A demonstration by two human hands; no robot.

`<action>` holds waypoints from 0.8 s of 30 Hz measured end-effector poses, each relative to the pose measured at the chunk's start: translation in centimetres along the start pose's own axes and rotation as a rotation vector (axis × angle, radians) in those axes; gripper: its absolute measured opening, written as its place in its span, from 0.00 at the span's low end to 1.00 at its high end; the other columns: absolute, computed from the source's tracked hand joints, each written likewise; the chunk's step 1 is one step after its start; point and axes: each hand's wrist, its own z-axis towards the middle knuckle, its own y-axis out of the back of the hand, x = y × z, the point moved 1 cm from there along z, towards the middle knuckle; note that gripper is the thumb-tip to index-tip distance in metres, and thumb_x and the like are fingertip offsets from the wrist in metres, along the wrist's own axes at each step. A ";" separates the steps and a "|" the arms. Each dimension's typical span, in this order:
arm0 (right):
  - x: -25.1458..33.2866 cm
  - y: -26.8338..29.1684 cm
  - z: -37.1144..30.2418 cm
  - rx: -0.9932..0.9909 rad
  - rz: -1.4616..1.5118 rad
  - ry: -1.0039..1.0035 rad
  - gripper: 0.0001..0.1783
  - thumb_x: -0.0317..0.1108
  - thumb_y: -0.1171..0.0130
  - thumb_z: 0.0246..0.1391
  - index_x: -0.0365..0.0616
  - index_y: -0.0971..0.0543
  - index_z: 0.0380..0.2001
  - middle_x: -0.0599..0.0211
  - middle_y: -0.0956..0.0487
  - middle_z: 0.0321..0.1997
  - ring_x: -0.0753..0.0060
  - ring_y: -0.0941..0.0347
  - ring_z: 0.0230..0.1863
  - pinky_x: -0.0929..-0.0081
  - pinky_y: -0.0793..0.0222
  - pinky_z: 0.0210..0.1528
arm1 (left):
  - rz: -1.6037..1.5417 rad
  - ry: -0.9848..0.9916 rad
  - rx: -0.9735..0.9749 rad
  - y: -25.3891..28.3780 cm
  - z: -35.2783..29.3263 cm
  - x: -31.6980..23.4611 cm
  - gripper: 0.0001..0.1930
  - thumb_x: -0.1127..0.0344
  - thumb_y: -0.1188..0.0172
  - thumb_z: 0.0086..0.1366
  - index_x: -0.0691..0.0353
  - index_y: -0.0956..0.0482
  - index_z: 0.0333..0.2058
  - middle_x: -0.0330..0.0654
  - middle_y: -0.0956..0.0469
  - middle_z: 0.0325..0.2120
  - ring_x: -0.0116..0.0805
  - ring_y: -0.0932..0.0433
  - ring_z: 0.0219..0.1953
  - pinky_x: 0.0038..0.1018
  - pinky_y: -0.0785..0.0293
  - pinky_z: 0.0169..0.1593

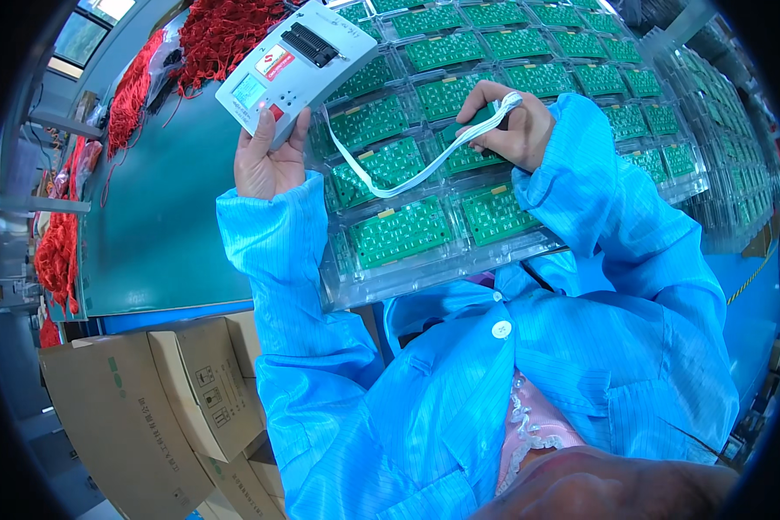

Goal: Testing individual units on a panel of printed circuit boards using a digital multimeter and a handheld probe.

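Note:
My left hand (269, 158) grips the near end of a white handheld chip programmer (296, 68), tilted above the work surface. The device has a small lit screen, a few buttons and a black socket. From it a flat white ribbon cable (381, 191) loops down and across to my right hand (520, 130). There the fingers are closed in a pinch around the cable's end, over a green circuit board. Whether a connector sits between the fingertips is hidden. Beneath lies a clear plastic tray (355, 290) with rows of green circuit boards (400, 232).
A green tabletop (165, 217) extends to the left, with bundles of red wires (221, 39) at its far side. More stacked trays of boards (728, 147) stand at the right. Cardboard boxes (121, 416) are stacked at the lower left, below the table edge.

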 end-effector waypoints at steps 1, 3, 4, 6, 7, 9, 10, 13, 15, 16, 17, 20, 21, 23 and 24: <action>0.0 0.0 0.0 0.000 -0.004 0.000 0.10 0.23 0.42 0.36 0.44 0.29 0.25 0.71 0.30 0.14 0.81 0.36 0.17 0.85 0.42 0.22 | -0.003 0.004 0.008 0.0 0.0 0.0 0.20 0.73 0.46 0.55 0.70 0.41 0.45 0.53 0.33 0.40 0.46 0.29 0.41 0.33 0.25 0.41; -0.1 0.0 0.0 0.003 -0.010 -0.002 0.10 0.23 0.41 0.36 0.44 0.29 0.25 0.71 0.30 0.14 0.81 0.36 0.17 0.85 0.42 0.22 | -0.005 0.003 0.008 0.1 0.0 0.0 0.20 0.73 0.46 0.55 0.70 0.41 0.45 0.53 0.33 0.40 0.46 0.29 0.41 0.33 0.25 0.41; -0.1 0.0 0.0 0.004 -0.015 -0.003 0.10 0.23 0.41 0.36 0.44 0.29 0.25 0.71 0.30 0.14 0.81 0.36 0.17 0.85 0.42 0.22 | -0.005 0.003 0.009 0.1 0.0 0.0 0.20 0.73 0.46 0.55 0.70 0.41 0.45 0.53 0.33 0.40 0.46 0.29 0.41 0.33 0.25 0.41; -0.2 0.0 0.1 0.005 -0.026 -0.005 0.10 0.22 0.41 0.36 0.44 0.29 0.26 0.72 0.30 0.14 0.81 0.36 0.17 0.85 0.42 0.22 | -0.004 0.002 0.013 0.1 0.1 0.0 0.20 0.73 0.46 0.55 0.69 0.41 0.45 0.53 0.33 0.40 0.46 0.29 0.41 0.33 0.25 0.41; -0.2 0.0 0.1 0.006 -0.027 -0.004 0.10 0.22 0.41 0.36 0.44 0.29 0.26 0.72 0.30 0.14 0.81 0.36 0.17 0.85 0.42 0.22 | -0.005 0.001 0.013 0.1 0.1 0.0 0.20 0.73 0.46 0.55 0.69 0.41 0.45 0.53 0.33 0.40 0.46 0.29 0.41 0.33 0.25 0.41; -0.1 -0.1 0.1 0.007 -0.011 -0.006 0.09 0.22 0.43 0.37 0.42 0.29 0.25 0.70 0.29 0.16 0.81 0.36 0.18 0.87 0.41 0.22 | -0.005 0.002 0.015 0.1 0.1 0.0 0.21 0.73 0.45 0.54 0.69 0.41 0.45 0.53 0.33 0.40 0.46 0.29 0.42 0.33 0.25 0.41; -0.1 -0.1 0.0 0.008 -0.002 -0.007 0.08 0.21 0.44 0.37 0.41 0.30 0.25 0.69 0.29 0.17 0.81 0.35 0.18 0.87 0.40 0.22 | -0.004 0.003 0.015 0.1 0.1 0.0 0.21 0.73 0.45 0.54 0.70 0.41 0.45 0.53 0.33 0.40 0.46 0.29 0.42 0.33 0.25 0.41; -0.1 -0.2 0.0 0.010 0.011 -0.008 0.08 0.21 0.45 0.38 0.40 0.30 0.25 0.68 0.28 0.18 0.81 0.35 0.19 0.88 0.40 0.23 | -0.001 0.003 0.014 0.0 0.0 -0.1 0.21 0.73 0.45 0.54 0.70 0.41 0.45 0.53 0.33 0.40 0.46 0.29 0.42 0.33 0.25 0.41; -0.1 -0.2 0.0 0.009 0.022 -0.005 0.08 0.21 0.45 0.38 0.40 0.30 0.25 0.67 0.28 0.19 0.81 0.35 0.19 0.88 0.39 0.23 | 0.003 0.003 0.014 0.0 0.0 -0.1 0.21 0.73 0.45 0.54 0.70 0.41 0.46 0.53 0.33 0.41 0.46 0.29 0.42 0.33 0.25 0.41; -0.1 -0.2 0.0 0.008 0.027 -0.004 0.08 0.21 0.45 0.38 0.40 0.30 0.25 0.67 0.28 0.19 0.81 0.35 0.19 0.88 0.39 0.23 | 0.006 0.003 0.013 -0.1 0.0 -0.1 0.22 0.73 0.45 0.54 0.70 0.41 0.46 0.53 0.33 0.41 0.46 0.30 0.42 0.33 0.26 0.42; -0.1 -0.3 0.0 0.009 0.027 -0.003 0.08 0.21 0.45 0.38 0.40 0.30 0.25 0.67 0.28 0.19 0.81 0.35 0.19 0.88 0.39 0.23 | 0.006 0.002 0.013 -0.1 -0.1 0.0 0.22 0.73 0.45 0.54 0.70 0.41 0.46 0.53 0.33 0.41 0.46 0.30 0.42 0.33 0.26 0.42; -0.2 -0.4 0.1 -0.005 0.082 -0.008 0.08 0.20 0.45 0.37 0.40 0.30 0.25 0.66 0.27 0.20 0.81 0.35 0.19 0.88 0.39 0.23 | 0.010 -0.009 0.003 -0.1 -0.1 0.0 0.22 0.73 0.45 0.54 0.70 0.41 0.46 0.54 0.33 0.41 0.47 0.30 0.43 0.33 0.26 0.42; -0.2 -0.4 0.1 -0.009 0.108 -0.007 0.08 0.20 0.45 0.37 0.40 0.30 0.25 0.66 0.27 0.20 0.81 0.35 0.19 0.88 0.39 0.23 | 0.012 -0.014 0.002 -0.1 -0.1 0.0 0.22 0.73 0.45 0.54 0.70 0.41 0.46 0.54 0.33 0.41 0.47 0.30 0.43 0.33 0.26 0.42; -0.3 -0.4 0.1 -0.002 0.086 -0.017 0.08 0.20 0.45 0.37 0.40 0.30 0.25 0.66 0.27 0.20 0.81 0.35 0.20 0.88 0.39 0.23 | 0.013 -0.009 0.006 -0.1 -0.1 0.0 0.22 0.73 0.45 0.54 0.70 0.41 0.46 0.54 0.34 0.41 0.47 0.30 0.43 0.33 0.26 0.42; -0.3 -0.4 0.2 0.007 0.069 -0.025 0.08 0.20 0.45 0.37 0.40 0.30 0.25 0.66 0.27 0.20 0.81 0.35 0.20 0.88 0.40 0.23 | 0.013 -0.006 0.012 -0.1 -0.1 0.0 0.22 0.73 0.44 0.54 0.70 0.41 0.46 0.54 0.34 0.41 0.47 0.30 0.43 0.33 0.26 0.42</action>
